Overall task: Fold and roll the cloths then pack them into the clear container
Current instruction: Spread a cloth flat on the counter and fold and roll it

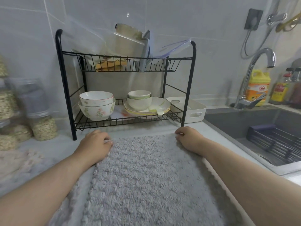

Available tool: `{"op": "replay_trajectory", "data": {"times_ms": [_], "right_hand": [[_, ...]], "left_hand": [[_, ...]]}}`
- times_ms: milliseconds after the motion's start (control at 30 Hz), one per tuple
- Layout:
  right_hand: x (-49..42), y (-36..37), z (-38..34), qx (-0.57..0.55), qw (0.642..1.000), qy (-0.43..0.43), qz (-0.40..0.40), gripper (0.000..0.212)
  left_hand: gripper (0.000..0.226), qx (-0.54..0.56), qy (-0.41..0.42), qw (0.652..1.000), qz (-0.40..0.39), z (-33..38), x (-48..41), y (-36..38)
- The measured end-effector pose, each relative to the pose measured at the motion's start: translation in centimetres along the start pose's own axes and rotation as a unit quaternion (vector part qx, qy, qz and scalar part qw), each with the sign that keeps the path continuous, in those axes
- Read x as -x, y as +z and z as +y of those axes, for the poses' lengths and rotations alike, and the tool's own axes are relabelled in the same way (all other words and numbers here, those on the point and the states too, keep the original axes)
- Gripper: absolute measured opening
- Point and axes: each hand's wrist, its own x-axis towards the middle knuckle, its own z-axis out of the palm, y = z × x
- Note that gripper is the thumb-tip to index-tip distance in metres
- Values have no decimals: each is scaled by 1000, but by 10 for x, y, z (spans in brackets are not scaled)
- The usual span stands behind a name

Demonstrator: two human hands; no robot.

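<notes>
While the grey cloth [146, 176] lies spread flat on the pale counter [203, 128] across the lower centre of the frame, long edges running away from the camera, both hands sit at its far end. Left hand [96, 144]: fingers curled down onto the far left corner, tips pinching the cloth edge. Right hand [187, 138]: fingers likewise curled, pinching the far right corner; forearm lies along the right edge. The cloth's far edge lies just in front of the feet of the black dish rack [66, 88], centre frame. The lower tier holds bowls [96, 110] and plates [162, 103]. The upper tier holds clear plastic tubs [97, 46] and lids, detail blurred. A second, pinkish cloth [21, 160] lies at lower left, blurred. Jars [44, 128] of grain stand at left; sink [236, 126] and tap [271, 59] at right.
</notes>
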Motion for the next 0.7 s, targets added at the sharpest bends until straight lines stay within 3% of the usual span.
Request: {"op": "replay_trajectory", "data": {"times_ms": [100,233,333,533,700], "right_hand": [[-3,0,-1,-26,1000,13,13,7],[5,-6,-5,-51,994,16,97,20],[14,-18,-10,-96,985,-4,144,26],[44,-37,-8,-187,973,-31,134,19],[81,-51,0,-234,965,-5,117,19]], "left_hand": [[22,38,15,999,26,3,3,-2],[24,7,56,998,41,15,10,-12],[23,47,41,996,60,22,13,-29],[19,161,-7,985,57,31,38,-58],[24,159,7,985,67,43,76,-73]]}}
